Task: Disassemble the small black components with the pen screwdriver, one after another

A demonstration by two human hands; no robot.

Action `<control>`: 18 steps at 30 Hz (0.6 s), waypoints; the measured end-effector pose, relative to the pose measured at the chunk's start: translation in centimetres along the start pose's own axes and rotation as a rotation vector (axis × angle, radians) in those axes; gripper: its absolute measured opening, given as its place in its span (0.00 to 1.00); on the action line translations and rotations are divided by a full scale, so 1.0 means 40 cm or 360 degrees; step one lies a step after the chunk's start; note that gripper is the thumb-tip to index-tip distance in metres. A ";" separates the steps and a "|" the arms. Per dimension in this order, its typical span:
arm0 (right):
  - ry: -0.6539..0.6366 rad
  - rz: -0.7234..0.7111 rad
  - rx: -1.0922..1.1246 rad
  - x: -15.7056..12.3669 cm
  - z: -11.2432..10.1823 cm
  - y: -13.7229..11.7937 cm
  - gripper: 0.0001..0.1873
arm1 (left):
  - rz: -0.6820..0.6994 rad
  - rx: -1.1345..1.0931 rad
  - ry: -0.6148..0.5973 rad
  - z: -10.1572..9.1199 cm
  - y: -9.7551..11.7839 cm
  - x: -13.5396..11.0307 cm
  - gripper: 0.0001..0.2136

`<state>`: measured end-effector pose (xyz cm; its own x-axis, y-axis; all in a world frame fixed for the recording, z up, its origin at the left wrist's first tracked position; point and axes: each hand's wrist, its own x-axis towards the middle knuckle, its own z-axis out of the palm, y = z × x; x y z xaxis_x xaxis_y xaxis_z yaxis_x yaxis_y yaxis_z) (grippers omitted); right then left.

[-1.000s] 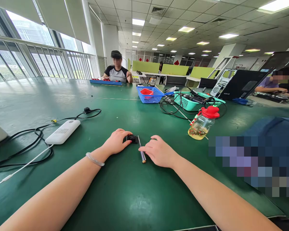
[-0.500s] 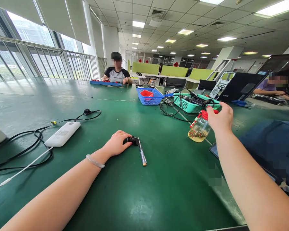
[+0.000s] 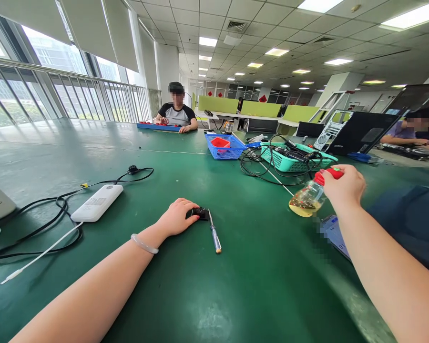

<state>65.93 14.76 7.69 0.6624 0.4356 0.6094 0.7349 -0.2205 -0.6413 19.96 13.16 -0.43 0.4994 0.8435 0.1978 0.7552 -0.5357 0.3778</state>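
Note:
My left hand (image 3: 176, 217) rests on the green table, its thumb and fingers closed on a small black block-like part (image 3: 201, 213). Just right of that part lies a screwdriver (image 3: 215, 236) with a clear handle, its tip pointing away from me. On the right, my right hand (image 3: 347, 188) grips the red lid of a clear bottle (image 3: 305, 202). Yellowish liquid with small bits sits in the bottle, which leans over with its lid toward the right. Whether its base touches the table I cannot tell.
A phone (image 3: 334, 234) lies below the bottle, beside dark fabric (image 3: 407, 224). Beyond are a teal basket of cables (image 3: 289, 163) and a blue basket (image 3: 226, 151). A white power bank (image 3: 97, 203) with cords is at left. A person (image 3: 177, 112) sits across the table.
My right hand has moved right and nearer to me, bringing the bottle along by its lid, and the bottle leans more. More of the phone shows. My left hand keeps its hold.

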 end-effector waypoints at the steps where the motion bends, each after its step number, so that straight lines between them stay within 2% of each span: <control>1: 0.0030 0.0008 -0.0008 0.003 -0.001 0.004 0.12 | 0.0000 -0.0007 -0.0001 0.001 -0.001 0.000 0.18; 8: 0.0134 0.0077 0.0091 0.011 0.009 0.016 0.16 | -0.0001 -0.0010 -0.0005 0.003 0.002 0.000 0.17; 11: 0.0188 0.0306 0.0175 0.019 0.034 0.026 0.24 | -0.0001 -0.0004 -0.0003 0.002 0.003 -0.001 0.17; 13: 0.0241 0.0413 0.0237 0.024 0.058 0.040 0.25 | -0.0001 -0.0009 -0.0001 0.000 0.004 -0.001 0.17; 16: 0.0320 0.0366 0.0320 0.030 0.090 0.072 0.21 | -0.0010 -0.0014 -0.0003 -0.002 0.005 -0.001 0.17; 18: 0.0322 0.0218 0.0356 0.030 0.104 0.094 0.19 | -0.0006 -0.0014 -0.0010 -0.002 0.006 0.000 0.17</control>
<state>68.89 18.10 4.07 0.7850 0.2279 0.5761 0.6016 -0.0581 -0.7967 20.08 13.03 -0.27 0.4991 0.8452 0.1909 0.7532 -0.5321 0.3867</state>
